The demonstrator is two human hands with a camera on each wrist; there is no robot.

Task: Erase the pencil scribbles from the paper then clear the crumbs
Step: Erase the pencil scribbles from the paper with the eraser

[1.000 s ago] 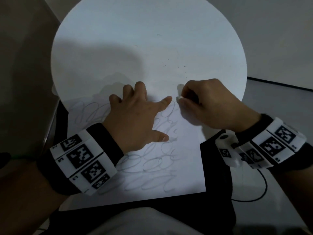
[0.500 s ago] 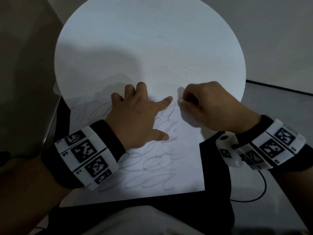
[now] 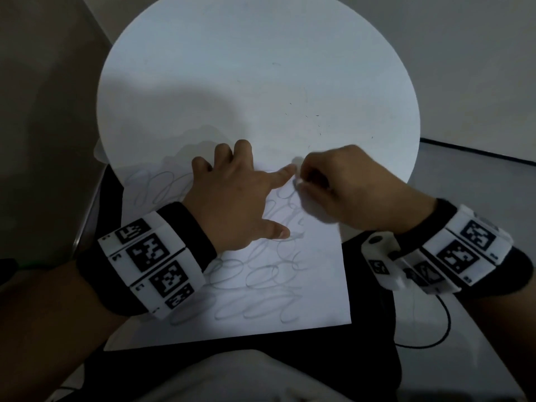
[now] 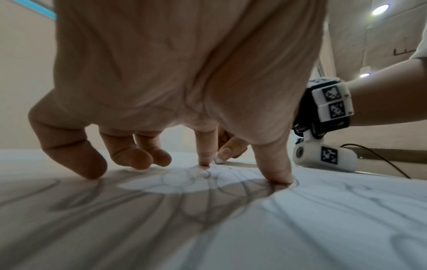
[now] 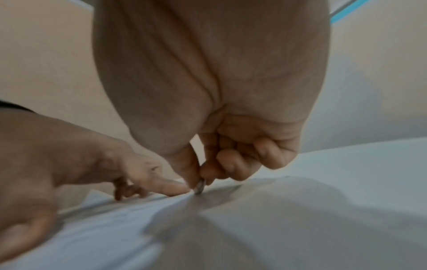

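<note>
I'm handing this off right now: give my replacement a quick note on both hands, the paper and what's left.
Left hand: fingers spread, pressing the paper flat on the round white table.
Right hand: pinching a small eraser, tip on the sheet's upper right, beside the left index fingertip.
Done: little; the pencil scribbles cover most of the sheet.
Left: erase the loops, then clear the crumbs; a few dark specks already lie on the table beyond the paper.
</note>
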